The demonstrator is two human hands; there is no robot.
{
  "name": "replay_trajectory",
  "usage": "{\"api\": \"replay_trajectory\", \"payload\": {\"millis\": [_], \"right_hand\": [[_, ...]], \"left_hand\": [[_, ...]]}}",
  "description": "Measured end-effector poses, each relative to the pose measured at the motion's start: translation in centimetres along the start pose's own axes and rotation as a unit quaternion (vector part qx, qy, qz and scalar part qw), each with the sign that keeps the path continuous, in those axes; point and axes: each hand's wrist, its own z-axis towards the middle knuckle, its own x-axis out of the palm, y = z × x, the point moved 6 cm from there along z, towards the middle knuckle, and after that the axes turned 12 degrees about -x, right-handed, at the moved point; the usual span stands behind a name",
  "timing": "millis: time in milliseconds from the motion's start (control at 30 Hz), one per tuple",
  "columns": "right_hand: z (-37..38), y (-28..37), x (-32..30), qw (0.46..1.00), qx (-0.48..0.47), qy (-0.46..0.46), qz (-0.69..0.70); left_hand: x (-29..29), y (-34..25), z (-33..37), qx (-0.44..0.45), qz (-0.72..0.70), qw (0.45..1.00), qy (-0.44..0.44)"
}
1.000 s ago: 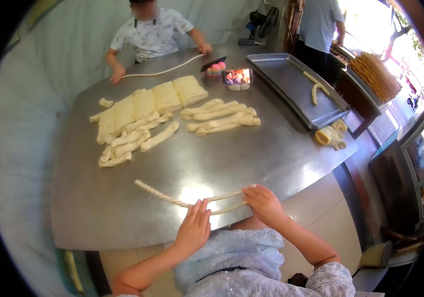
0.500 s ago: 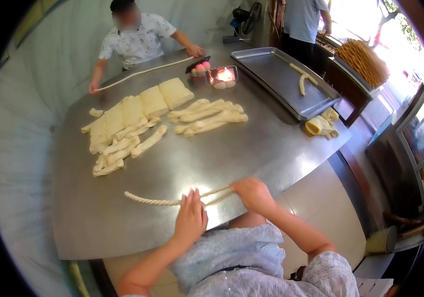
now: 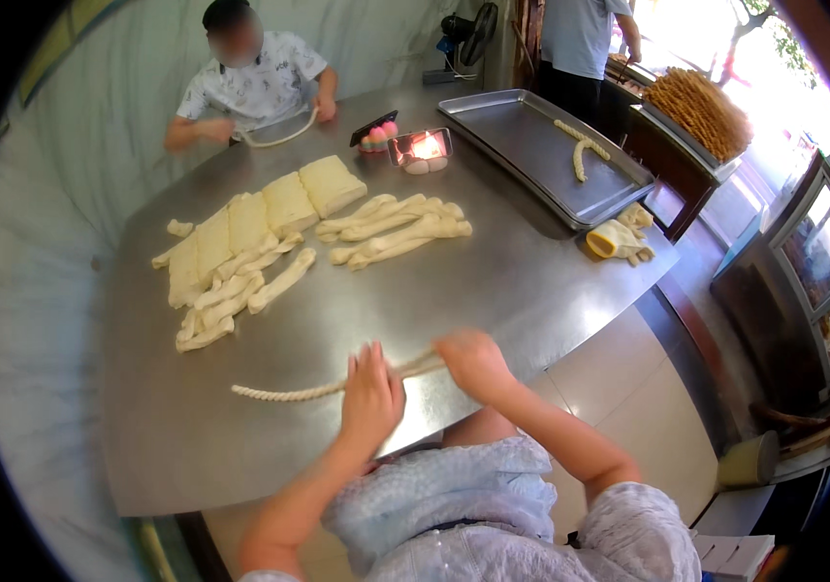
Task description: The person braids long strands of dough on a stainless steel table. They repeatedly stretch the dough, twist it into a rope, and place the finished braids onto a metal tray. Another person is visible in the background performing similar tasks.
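A long twisted rope of pale dough [image 3: 284,392] lies on the steel table [image 3: 512,281] near its front edge. My left hand [image 3: 369,399] presses flat on the rope's middle. My right hand [image 3: 473,361] is closed around the rope's right end, just right of the left hand. The rope's left end lies free on the table, and the part under my hands is hidden.
Cut dough strips and slabs [image 3: 240,252] lie at the table's left, twisted dough pieces [image 3: 396,231] in the middle. A metal tray [image 3: 546,155] holds two pieces at the right. A person [image 3: 255,82] across the table stretches dough; another stands behind the tray.
The rope has become tighter twisted and both my hands sit closer together on its right part. The person across the table has pulled their dough into a shorter loop.
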Motion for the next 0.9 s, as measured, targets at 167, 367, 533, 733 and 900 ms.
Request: {"api": "replay_trajectory", "payload": {"millis": [167,367,533,733,900], "right_hand": [[1.2,1.1,-1.2,0.981,-0.109,-0.13,-0.094],[-3.0,1.0,-0.9,0.998,-0.059,0.009,0.023],[2.8,-0.7,-1.2,0.997,0.04,-0.025,-0.055],[-4.4,2.5,-1.8,0.977,-0.18,-0.088,-0.077],[0.8,-0.9,-1.0,0.999,0.011,-0.017,-0.033]], "left_hand": [[0.7,-0.3,2.2,0.132,0.163,0.972,0.105],[-0.6,-1.9,-4.7,0.105,0.053,0.986,0.12],[0.9,-1.0,4.5,0.072,0.103,0.99,0.061],[-0.7,-3.2,-5.8,0.139,0.046,0.969,0.197],[2.2,-1.7,2.4,0.026,0.042,0.996,0.072]]}}
